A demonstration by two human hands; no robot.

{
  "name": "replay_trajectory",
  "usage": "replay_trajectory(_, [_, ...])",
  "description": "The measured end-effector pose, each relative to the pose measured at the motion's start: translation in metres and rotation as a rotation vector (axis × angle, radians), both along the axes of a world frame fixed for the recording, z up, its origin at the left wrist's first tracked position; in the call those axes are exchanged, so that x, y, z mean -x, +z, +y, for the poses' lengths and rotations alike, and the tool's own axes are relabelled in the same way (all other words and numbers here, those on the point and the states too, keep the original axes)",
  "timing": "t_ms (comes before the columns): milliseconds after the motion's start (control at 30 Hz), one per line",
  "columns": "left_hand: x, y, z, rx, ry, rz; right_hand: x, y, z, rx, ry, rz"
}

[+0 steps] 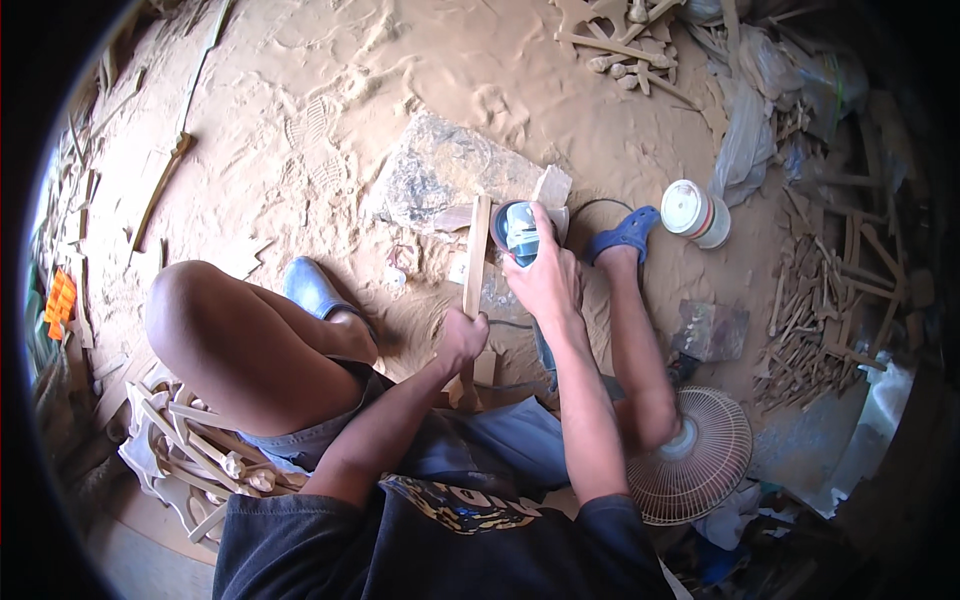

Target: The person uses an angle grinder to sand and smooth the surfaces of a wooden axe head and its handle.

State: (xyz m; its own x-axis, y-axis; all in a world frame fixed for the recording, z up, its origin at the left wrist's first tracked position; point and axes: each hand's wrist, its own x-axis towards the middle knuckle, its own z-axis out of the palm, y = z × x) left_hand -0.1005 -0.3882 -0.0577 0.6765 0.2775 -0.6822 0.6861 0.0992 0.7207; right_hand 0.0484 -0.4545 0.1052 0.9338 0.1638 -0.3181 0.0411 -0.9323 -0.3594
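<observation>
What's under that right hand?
Under the bare right hand is a teal-and-black, round-headed power tool. Its front shows; the part beneath the hand is covered.

Dusty, sandy, footprint-marked floor [480, 75]

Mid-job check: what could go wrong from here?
The bare left hand holds a pale strip whose far end sits beside the power tool in the right hand; a slip could injure skin. A black cord curves beside the right blue clog and could snag. The right knee overlaps the fan in view, so shifting might knock it.
</observation>
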Motion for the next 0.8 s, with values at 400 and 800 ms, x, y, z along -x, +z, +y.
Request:
replay_trajectory(400, [0.000,0.001,-0.001,0.019,0.031,0.020,0.002,-0.002,0.000,0.168,-0.050,-0.055])
replay_trajectory(800, [0.002,-0.008,-0.002,0.010,0.015,-0.009,-0.015,0.000,0.010,0.075,-0.023,0.030])
